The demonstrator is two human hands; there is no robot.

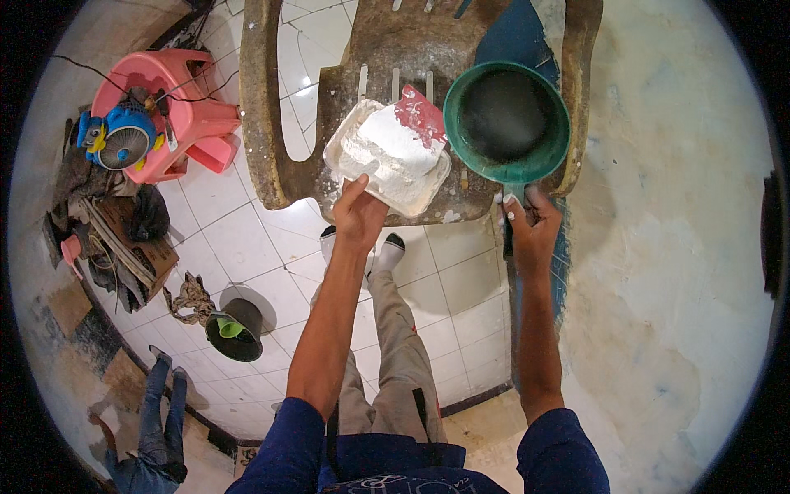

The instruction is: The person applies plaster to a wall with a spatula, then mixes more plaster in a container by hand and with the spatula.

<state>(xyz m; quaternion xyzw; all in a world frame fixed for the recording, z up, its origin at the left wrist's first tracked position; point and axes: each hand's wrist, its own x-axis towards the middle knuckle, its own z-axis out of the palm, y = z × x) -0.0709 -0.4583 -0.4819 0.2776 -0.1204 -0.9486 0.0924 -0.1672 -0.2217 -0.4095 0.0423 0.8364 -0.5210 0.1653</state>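
My left hand grips the near edge of a shallow white tray, thumb on top. White powder or paste fills much of the tray, and a red flat scraper smeared with white lies at its far right. Just to the right, my right hand is closed around the short handle of a green plastic dipper. Dark-looking liquid seems to stand inside the dipper. Both things are over the seat of a worn brown plastic chair; whether they rest on it, I cannot tell.
A patchy plastered wall runs along the right. On the left are a pink stool with a blue fan, cluttered boards, and a dark bucket on white floor tiles. Another person is at the lower left.
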